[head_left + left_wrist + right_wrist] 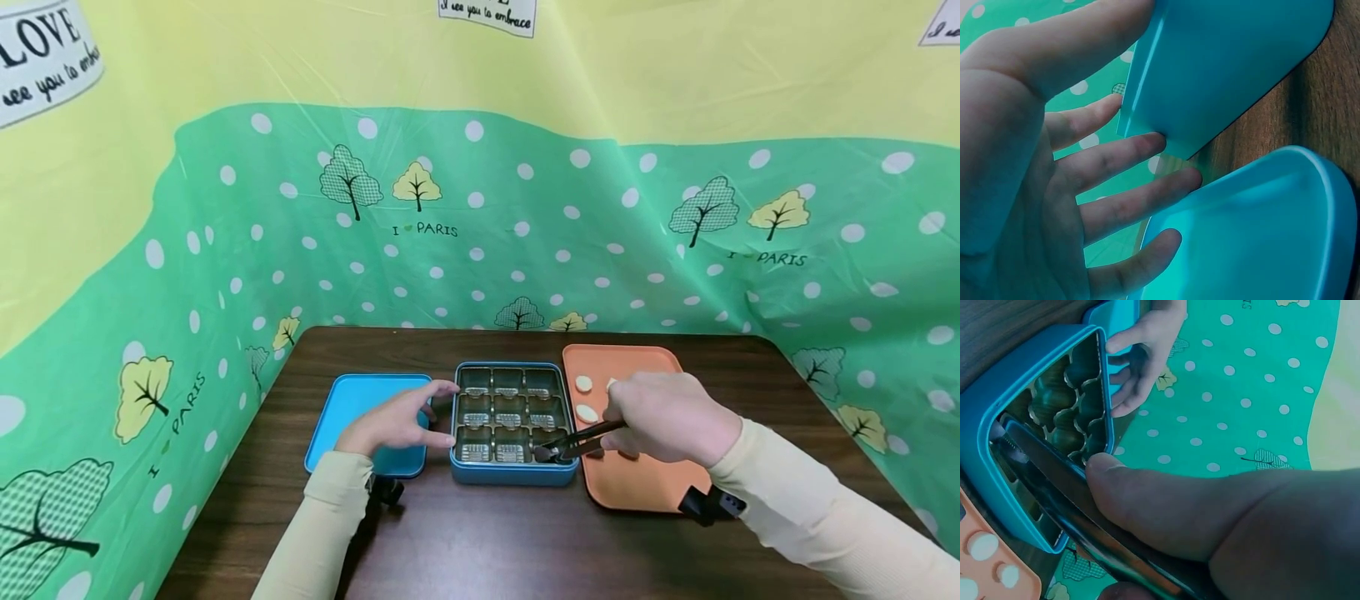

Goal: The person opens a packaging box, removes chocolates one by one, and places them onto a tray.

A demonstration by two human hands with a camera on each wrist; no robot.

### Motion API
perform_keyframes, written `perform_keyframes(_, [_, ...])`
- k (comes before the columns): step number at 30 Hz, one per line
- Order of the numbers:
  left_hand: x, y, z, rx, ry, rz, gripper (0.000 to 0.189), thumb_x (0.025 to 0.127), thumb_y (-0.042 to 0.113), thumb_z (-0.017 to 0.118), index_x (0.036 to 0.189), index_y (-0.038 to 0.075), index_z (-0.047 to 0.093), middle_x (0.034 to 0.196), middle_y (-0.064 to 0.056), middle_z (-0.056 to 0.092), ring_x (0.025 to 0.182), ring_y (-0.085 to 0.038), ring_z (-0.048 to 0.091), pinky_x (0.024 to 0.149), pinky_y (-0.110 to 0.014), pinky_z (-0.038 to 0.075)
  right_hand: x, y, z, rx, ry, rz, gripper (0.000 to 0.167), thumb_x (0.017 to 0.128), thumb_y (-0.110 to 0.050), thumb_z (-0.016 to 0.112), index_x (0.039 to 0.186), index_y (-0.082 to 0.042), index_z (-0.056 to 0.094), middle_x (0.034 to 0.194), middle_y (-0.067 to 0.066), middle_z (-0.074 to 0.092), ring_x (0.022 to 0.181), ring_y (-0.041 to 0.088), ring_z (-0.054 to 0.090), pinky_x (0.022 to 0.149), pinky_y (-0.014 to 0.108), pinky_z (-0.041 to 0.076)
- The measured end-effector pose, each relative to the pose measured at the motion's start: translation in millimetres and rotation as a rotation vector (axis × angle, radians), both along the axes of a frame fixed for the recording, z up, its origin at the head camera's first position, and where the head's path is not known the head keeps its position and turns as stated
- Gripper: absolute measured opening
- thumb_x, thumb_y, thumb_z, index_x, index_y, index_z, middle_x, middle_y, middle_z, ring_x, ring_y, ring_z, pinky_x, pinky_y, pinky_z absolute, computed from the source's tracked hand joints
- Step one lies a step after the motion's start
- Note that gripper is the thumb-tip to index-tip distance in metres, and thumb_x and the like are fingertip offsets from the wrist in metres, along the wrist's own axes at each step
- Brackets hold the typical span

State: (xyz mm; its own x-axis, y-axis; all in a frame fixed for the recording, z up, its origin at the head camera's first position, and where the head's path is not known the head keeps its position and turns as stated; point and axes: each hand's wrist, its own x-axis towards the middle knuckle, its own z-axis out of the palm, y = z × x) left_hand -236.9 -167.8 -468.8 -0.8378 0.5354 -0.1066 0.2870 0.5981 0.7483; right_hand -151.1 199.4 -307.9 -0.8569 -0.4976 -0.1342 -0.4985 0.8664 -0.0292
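My right hand [667,417] grips black tongs [1079,512], thumb along the upper arm. The tongs' tips reach into the front right compartment of a blue box [513,475]. A dark insert [510,421] with three rows of three compartments fills the box. What the tips hold, if anything, I cannot tell. With fingers spread, my left hand [401,421] stands at the box's left side, thumb and fingertips right at its wall. In the left wrist view the palm [1022,250] holds nothing.
A blue shallow lid [367,417] lies left of the box, partly beneath my left hand. On the right is an orange tray [645,492] bearing white round pieces [587,414] and brown pieces [628,455], partly covered by my right hand. Patterned cloth [480,242] hangs behind the dark wooden table [510,542].
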Motion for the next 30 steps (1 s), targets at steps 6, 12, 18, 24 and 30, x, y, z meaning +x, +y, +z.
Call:
perform_keyframes(6, [-0.2,-0.2,1.1,0.006,-0.001,0.001,0.080,0.088,0.040,0.086,0.156,0.025,0.046,0.157,-0.008,0.049,0.115,-0.026,0.063,0.094,-0.051,0.054,0.0,2,-0.6,-0.011,0.002,0.010,0.045,0.089,-0.035,0.085,0.053,-0.037,0.057,0.060,-0.015,0.048,0.055,0.007,0.043,0.048,0.033,0.035])
perform_keyframes(12, [-0.6,-0.3,1.0,0.015,-0.004,-0.009,0.080,0.089,0.038,0.086,0.157,0.023,0.045,0.159,-0.005,0.047,0.116,-0.027,0.063,0.095,-0.050,0.054,1.9,5,0.5,-0.013,-0.005,-0.012,0.043,0.089,-0.035,0.084,0.054,-0.040,0.058,0.062,-0.017,0.049,0.056,0.006,0.043,0.049,0.034,0.035])
perform_keyframes(18, [-0.1,-0.4,1.0,0.012,-0.004,-0.014,0.081,0.089,0.037,0.086,0.157,0.022,0.045,0.159,-0.005,0.047,0.116,-0.028,0.063,0.095,-0.049,0.054,3.2,8,3.8,-0.010,0.001,-0.008,0.044,0.089,-0.035,0.084,0.054,-0.042,0.059,0.062,-0.017,0.050,0.056,0.005,0.044,0.048,0.034,0.036])
perform_keyframes(24, [-0.6,-0.1,-0.4,0.012,0.000,-0.021,0.080,0.089,0.036,0.086,0.157,0.022,0.045,0.159,-0.005,0.048,0.116,-0.029,0.064,0.096,-0.049,0.053,4.2,10,8.9,-0.017,0.010,0.000,0.044,0.090,-0.035,0.083,0.055,-0.046,0.060,0.059,-0.017,0.049,0.055,0.005,0.043,0.047,0.034,0.035])
perform_keyframes(30, [-1.2,-0.3,-1.0,0.019,-0.010,-0.014,0.081,0.089,0.037,0.086,0.156,0.021,0.045,0.159,-0.006,0.048,0.116,-0.030,0.063,0.094,-0.050,0.054,6.0,13,17.9,-0.024,0.017,-0.041,0.041,0.089,-0.040,0.083,0.056,-0.048,0.060,0.056,-0.017,0.048,0.054,0.008,0.044,0.048,0.034,0.034])
